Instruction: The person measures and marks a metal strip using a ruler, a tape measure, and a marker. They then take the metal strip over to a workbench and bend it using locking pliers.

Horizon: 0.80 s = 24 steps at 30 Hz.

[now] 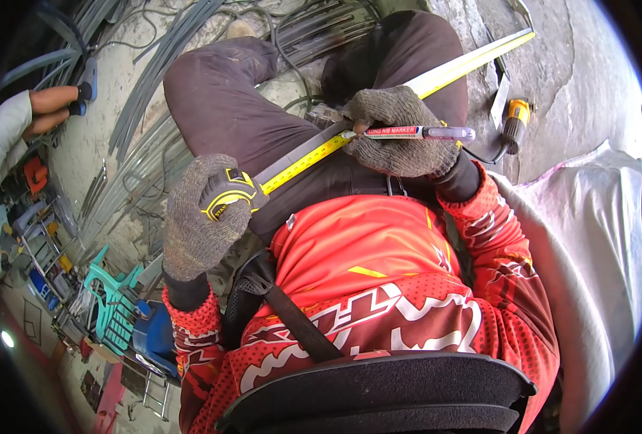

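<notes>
My left hand (202,217), in a grey knitted glove, is closed around a black and yellow tape measure (232,194). The yellow tape blade (306,160) runs out from it across my lap, alongside a grey metal bar (292,155), and on past my right knee. My right hand (395,130), gloved too, holds a marker (415,133) with a red and white label and a purplish clear cap end. Its fingers also press round the blade and bar, and they hide part of both. The marker's tip points toward the blade.
A yellow and grey power tool (515,125) lies on the floor at the right. Long metal strips (144,87) and cables lie beyond my legs. Another person's legs (52,100) show at the upper left. A turquoise plastic chair (113,311) stands at the lower left; a silvery sheet (588,239) hangs at the right.
</notes>
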### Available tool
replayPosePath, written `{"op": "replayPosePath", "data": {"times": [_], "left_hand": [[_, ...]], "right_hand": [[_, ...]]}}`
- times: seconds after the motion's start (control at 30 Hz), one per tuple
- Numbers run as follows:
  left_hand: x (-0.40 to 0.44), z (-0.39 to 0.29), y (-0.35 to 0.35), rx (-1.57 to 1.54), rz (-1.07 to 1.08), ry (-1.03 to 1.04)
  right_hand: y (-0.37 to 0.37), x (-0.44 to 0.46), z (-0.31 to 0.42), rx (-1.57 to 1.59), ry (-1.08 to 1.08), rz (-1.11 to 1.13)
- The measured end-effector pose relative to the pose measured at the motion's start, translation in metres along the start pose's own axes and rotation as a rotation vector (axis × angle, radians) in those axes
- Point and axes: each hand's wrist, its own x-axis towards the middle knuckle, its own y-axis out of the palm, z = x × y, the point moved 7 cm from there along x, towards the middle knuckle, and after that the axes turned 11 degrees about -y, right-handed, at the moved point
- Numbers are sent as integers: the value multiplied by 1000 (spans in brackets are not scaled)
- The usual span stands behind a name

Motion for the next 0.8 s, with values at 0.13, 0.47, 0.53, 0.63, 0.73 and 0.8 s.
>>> {"op": "replayPosePath", "data": {"times": [0.13, 0.47, 0.53, 0.63, 0.73, 0.8], "left_hand": [[1, 0, 0, -10, 15, -20], [2, -2, 1, -22, 14, -52], [3, -3, 1, -19, 6, -61], [3, -2, 1, -2, 0, -57], [3, -1, 0, -16, 15, -49], [3, -1, 0, 6, 27, -7]], "right_hand": [[1, -1, -2, 25, -14, -18], [-1, 2, 1, 26, -10, -17], [-2, 4, 1, 59, -26, -33], [-2, 2, -1, 96, -5, -70], [-1, 2, -3, 102, 1, -47], [0, 2, -4, 82, 11, -58]]}}
